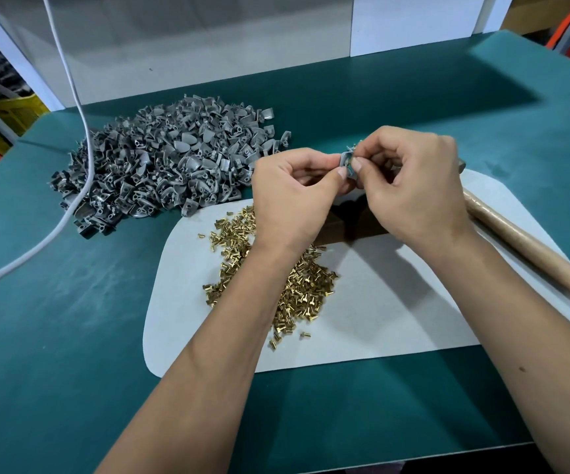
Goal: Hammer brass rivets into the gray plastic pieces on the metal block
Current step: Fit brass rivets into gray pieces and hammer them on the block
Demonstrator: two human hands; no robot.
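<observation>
My left hand [293,193] and my right hand [413,186] meet above the white mat, and both pinch one small gray plastic piece [346,163] between thumbs and fingertips. Whether a rivet sits in that piece I cannot tell. A loose heap of brass rivets [297,285] lies on the mat [396,302] under my left forearm. A big pile of gray plastic pieces [160,165] covers the green table at the left. The dark metal block [348,227] lies under my hands, mostly hidden. A wooden hammer handle [533,248] rests at the right.
A white cable [71,80] hangs down and runs across the gray pile and off the table's left side. White panels stand along the back edge. The green table surface [71,336] stretches wide at the front left. Yellow and orange crates sit beyond the table.
</observation>
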